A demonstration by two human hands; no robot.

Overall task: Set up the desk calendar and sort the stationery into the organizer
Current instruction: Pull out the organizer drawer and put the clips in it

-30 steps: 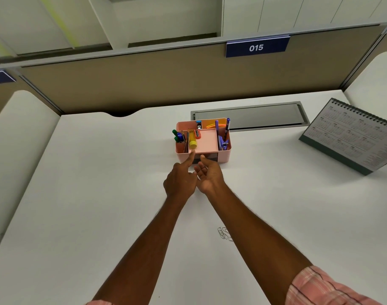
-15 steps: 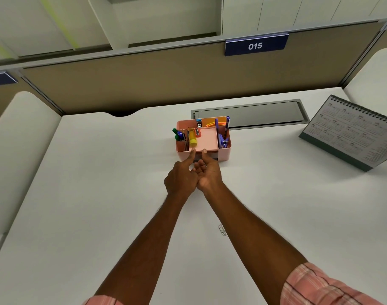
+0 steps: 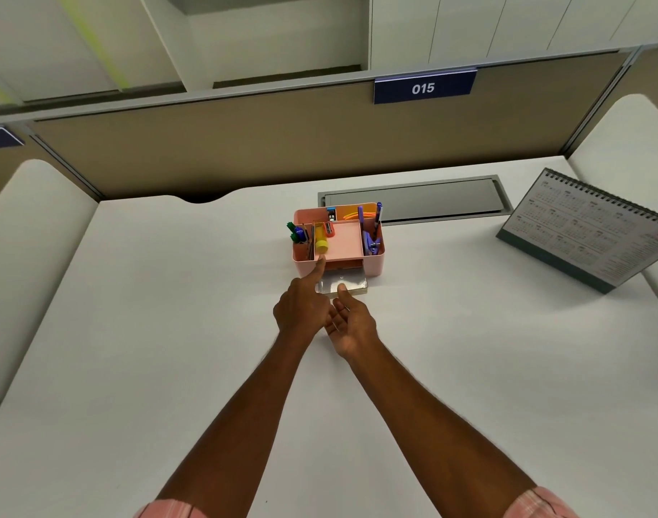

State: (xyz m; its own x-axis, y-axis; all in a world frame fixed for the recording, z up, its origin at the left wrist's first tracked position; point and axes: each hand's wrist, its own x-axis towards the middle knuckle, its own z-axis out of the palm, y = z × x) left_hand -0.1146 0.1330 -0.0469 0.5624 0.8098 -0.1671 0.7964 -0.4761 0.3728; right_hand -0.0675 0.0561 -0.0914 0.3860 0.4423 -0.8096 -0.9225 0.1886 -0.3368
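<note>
The pink organizer point(image 3: 374, 260) stands mid-desk with pens, green markers, a yellow glue stick point(image 3: 321, 245) and purple scissors in its compartments. Its clear drawer point(image 3: 351, 284) is slid out toward me from the front. My left hand point(image 3: 301, 312) has its index finger stretched out, the tip pressing the organizer's front rim beside the glue stick, the other fingers curled. My right hand point(image 3: 351, 325) pinches the drawer's front edge, thumb on top. The desk calendar point(image 3: 589, 233) stands upright at the right, its spiral binding on top.
A grey cable hatch point(image 3: 432, 198) lies flush in the desk behind the organizer. A tan partition with a blue "015" sign point(image 3: 423, 87) closes the back. White curved dividers rise at the left and right desk edges.
The clear drawer has come out of the organizer's front as my right hand drew back toward me. My left index finger stays on the front rim.
</note>
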